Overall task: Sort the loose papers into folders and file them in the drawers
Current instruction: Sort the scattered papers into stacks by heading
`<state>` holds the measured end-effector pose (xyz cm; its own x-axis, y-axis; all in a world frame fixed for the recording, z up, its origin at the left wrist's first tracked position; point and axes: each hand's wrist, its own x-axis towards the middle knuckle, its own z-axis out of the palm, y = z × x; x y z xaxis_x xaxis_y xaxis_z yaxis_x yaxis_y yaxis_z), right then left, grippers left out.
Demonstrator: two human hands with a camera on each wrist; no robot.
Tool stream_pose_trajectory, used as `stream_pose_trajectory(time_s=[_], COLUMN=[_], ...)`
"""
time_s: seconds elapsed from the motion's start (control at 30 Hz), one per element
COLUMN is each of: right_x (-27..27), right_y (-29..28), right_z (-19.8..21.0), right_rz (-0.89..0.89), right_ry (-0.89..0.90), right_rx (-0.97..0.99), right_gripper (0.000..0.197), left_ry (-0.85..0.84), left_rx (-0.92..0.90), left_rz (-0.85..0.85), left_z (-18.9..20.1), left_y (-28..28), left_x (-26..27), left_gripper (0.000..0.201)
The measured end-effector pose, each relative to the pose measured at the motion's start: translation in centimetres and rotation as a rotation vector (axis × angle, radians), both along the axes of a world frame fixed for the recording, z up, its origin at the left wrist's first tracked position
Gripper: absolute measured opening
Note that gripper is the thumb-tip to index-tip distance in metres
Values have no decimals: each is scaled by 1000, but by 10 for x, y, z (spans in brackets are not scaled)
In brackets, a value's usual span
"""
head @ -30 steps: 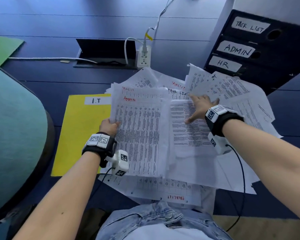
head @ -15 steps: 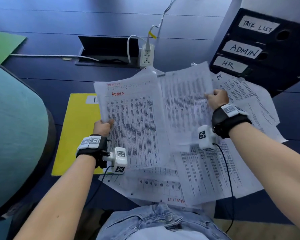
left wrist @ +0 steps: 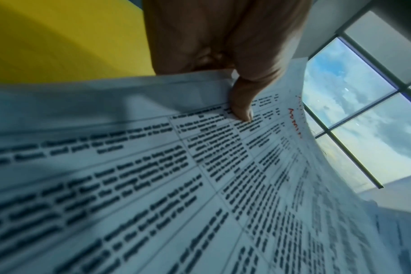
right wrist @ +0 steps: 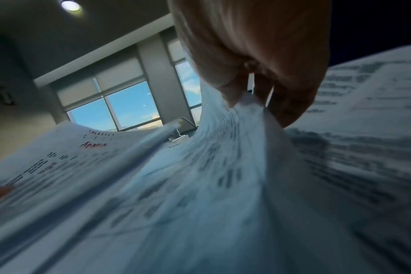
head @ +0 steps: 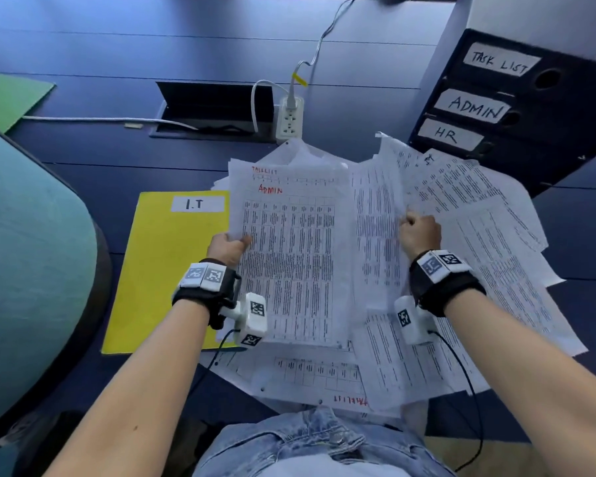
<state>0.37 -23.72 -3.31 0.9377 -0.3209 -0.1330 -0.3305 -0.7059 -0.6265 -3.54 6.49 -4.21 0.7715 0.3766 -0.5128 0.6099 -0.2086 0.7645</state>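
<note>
A heap of loose printed papers [head: 496, 270] covers the blue desk in front of me. My left hand [head: 229, 247] pinches the left edge of a sheet marked ADMIN in red [head: 289, 256], thumb on top [left wrist: 241, 107]. My right hand [head: 418, 232] grips the right edge of another printed sheet [head: 375, 242] and holds it up off the heap; the fingers [right wrist: 291, 105] curl round its edge. A yellow folder labelled I.T [head: 166, 270] lies flat to the left, partly under the ADMIN sheet. Dark drawers [head: 530, 132] labelled TASK LIST, ADMIN and HR stand at the upper right.
A white power strip [head: 289, 120] with cables sits by an open cable hatch [head: 214, 108] behind the papers. A green folder [head: 7, 98] lies at the far left. A teal chair back [head: 25, 270] is close on my left. Windows [left wrist: 354, 115] show in the wrist views.
My right hand went from lying flat on the heap to gripping a sheet and lifting it. My left hand kept its hold on the ADMIN sheet, which rose a little off the pile.
</note>
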Motion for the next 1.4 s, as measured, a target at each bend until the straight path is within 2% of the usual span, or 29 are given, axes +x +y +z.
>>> stream_pose_trajectory(time_s=[0.1, 0.17, 0.27, 0.3, 0.37, 0.4, 0.43, 0.5, 0.53, 0.57, 0.63, 0.73, 0.8, 0.83, 0.93, 1.07, 1.17, 1.23, 1.33, 1.4], right_x=[4, 10, 8, 4, -5, -9, -12, -12, -12, -11, -10, -12, -14, -15, -17, -23, -27, -29, -28, -25], right_y=[2, 2, 12, 18, 30, 34, 36, 31, 25, 20, 11, 5, 4, 5, 9, 17, 25, 30, 32, 27], right_z=[13, 15, 12, 12, 14, 14, 14, 8, 7, 6, 8, 6, 2, 1, -2, -5, -8, -10, -12, -11], right_rz=[-35, -33, -34, -41, 3, 49, 76, 84, 56, 24, -3, -36, -52, -61, -38, -36, -95, -111, -178, -266], right_ry=[-151, -63, 120, 182, 250, 244, 232, 191, 182, 187, 222, 256, 259, 258, 249, 214, 160, 136, 97, 67], right_rx=[-10, 143, 492, 582, 728, 728, 687, 431, 316, 234, 163, 123, 127, 135, 183, 214, 273, 324, 356, 361], right_gripper=[28, 33, 21, 35, 74, 74, 60, 31, 26, 23, 22, 24, 26, 27, 27, 29, 35, 39, 20, 21], left_ry=[-18, -20, -26, -26, -26, -19, -17, -1, 14, 18, 87, 238, 293, 294, 244, 205, 237, 231, 140, 74], left_rx=[-18, -64, -96, -101, -87, -88, -96, -50, 23, 133, 372, 497, 503, 489, 351, 326, 286, 199, 101, 197], left_rz=[34, 32, -11, -31, -118, -181, -229, -291, -301, -280, -202, -132, -165, -194, -278, -356, -439, -447, -342, -227], left_z=[-1, -2, 2, 3, 6, 10, 9, 11, 13, 13, 12, 14, 14, 11, 10, 9, 4, 4, 8, 12], left_y=[-7, -12, -26, -30, -42, -48, -51, -54, -52, -48, -36, -27, -25, -24, -24, -23, -15, -9, -4, 1], left_x=[1, 2, 1, 2, 4, 5, 6, 11, 14, 16, 21, 19, 20, 22, 27, 17, 2, -6, -16, -17], left_gripper=[35, 37, 40, 39, 39, 41, 47, 54, 49, 46, 58, 81, 82, 74, 31, 46, 47, 43, 48, 48])
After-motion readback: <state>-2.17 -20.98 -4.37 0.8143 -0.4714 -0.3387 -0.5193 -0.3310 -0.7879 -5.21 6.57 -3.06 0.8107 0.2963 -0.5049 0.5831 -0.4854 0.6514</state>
